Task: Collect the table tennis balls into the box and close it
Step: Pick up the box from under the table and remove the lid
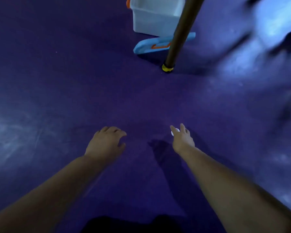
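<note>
A white table tennis ball was pinched between the thumb and forefinger of the right hand, only part of it being seen past the knuckles. The hand was held out over the middle of the purple floor, and its shadow was cast on the floor just to its left. The left hand was stretched out level with it and well apart from it, palm down, with the fingers loosely curled and nothing held in them.

The box, of pale translucent plastic, was stood upright on the floor towards the far edge, well apart from both hands, with its top open and an orange latch seen at its left side. Its inside was largely cut off by the top of the view. The blue lid, marked with an orange handle, was laid flat on the floor just in front of the box.

A dark pole was leaned across the box and lid, its yellow-ringed foot planted on the floor just in front of the lid. Dark shapes at the right edge were too blurred to be made out.
</note>
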